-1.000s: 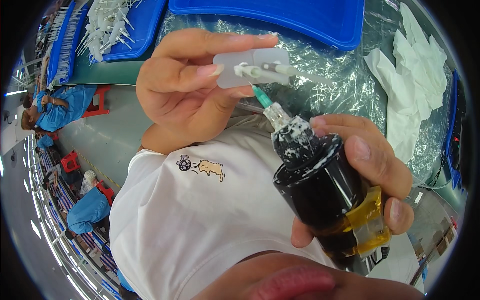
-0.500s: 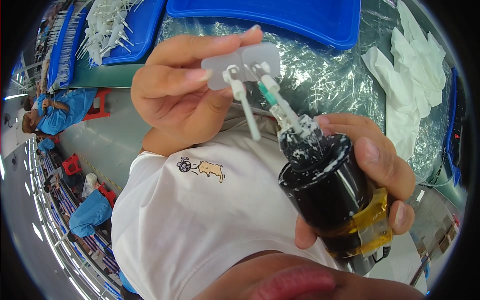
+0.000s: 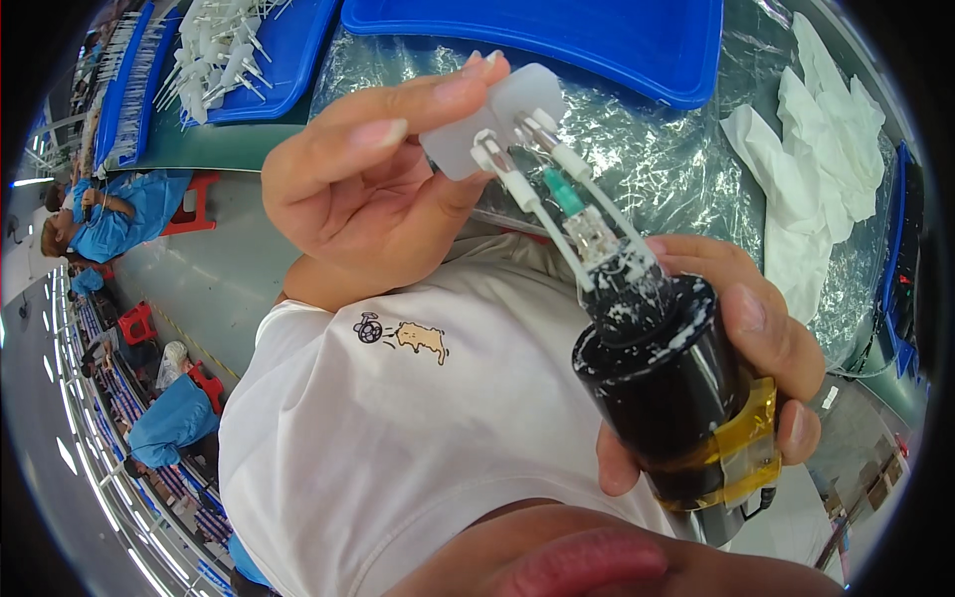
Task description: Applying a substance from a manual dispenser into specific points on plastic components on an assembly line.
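A translucent white plastic piece (image 3: 537,88) with two flat wings is pinched between the thumb and fingers of my left hand (image 3: 363,184). Two thin white tubes (image 3: 519,187) run from its underside down toward the right, one on each side of the tool's green tip (image 3: 563,191). My right hand (image 3: 771,323) is wrapped round a black cylindrical hand tool (image 3: 652,373) that leans up to the left. White flecks cover its narrow black nose. Whether the green tip touches the plastic piece, I cannot tell.
Behind my hands lies clear plastic sheeting (image 3: 657,149) with a blue tray (image 3: 537,25) on it. Similar white pieces (image 3: 214,60) are heaped in another blue tray at far left. Crumpled white cloth or paper (image 3: 811,169) lies at right. A person in blue (image 3: 129,214) sits farther left.
The tool has shifted slightly right and down. The plastic piece has tilted, and its two tubes now straddle the tool's tip, with the left tube swung over beside the nose.
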Action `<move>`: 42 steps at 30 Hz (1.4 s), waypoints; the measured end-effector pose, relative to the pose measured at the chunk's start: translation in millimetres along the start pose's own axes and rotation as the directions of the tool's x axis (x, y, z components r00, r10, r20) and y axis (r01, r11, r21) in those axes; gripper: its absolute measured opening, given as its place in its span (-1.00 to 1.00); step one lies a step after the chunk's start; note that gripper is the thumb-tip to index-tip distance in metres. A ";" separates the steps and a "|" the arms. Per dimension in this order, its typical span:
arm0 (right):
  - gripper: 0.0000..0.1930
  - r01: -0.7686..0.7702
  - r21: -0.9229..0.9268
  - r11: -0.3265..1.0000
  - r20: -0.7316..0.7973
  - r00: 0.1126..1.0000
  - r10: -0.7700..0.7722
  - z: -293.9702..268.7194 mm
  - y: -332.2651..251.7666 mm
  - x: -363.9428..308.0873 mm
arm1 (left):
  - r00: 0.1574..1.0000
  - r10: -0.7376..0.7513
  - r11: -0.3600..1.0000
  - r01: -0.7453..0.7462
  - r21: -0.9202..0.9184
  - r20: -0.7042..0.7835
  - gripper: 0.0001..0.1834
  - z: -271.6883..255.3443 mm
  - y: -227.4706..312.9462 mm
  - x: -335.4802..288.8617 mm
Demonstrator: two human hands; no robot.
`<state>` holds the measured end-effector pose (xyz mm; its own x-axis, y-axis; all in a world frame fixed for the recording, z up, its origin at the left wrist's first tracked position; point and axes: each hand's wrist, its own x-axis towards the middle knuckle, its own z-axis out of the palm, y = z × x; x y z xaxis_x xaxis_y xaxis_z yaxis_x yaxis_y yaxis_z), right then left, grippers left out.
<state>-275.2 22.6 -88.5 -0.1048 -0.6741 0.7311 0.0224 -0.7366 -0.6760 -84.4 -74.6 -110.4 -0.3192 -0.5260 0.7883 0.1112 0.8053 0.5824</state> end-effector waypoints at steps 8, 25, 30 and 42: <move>-0.15 -0.032 0.008 0.999 0.022 0.999 0.031 2.2 -2.7 0.4 | 0.988 0.156 0.987 -0.156 0.030 0.010 -0.52 -1.4 -6.1 3.0; -0.14 -0.040 0.025 0.999 0.004 0.999 0.040 4.9 -0.9 -2.4 | 0.973 0.228 0.972 -0.226 0.070 -0.031 -0.43 10.2 -6.2 -1.6; -0.14 -0.043 0.030 0.999 -0.002 0.999 0.044 5.1 -0.6 -2.7 | 0.969 0.212 0.977 -0.209 0.041 -0.127 -0.42 12.0 -4.9 -3.8; -0.13 -0.056 0.040 0.998 0.007 0.998 0.056 2.7 -1.1 -2.0 | 0.993 0.106 0.976 -0.115 0.187 0.057 -0.57 1.4 6.7 0.7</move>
<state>-272.4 24.6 -89.0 -0.0966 -0.7149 0.6926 0.0678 -0.6989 -0.7120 -85.2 -69.2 -106.2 -0.3584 -0.4214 0.8330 -0.0313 0.8972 0.4405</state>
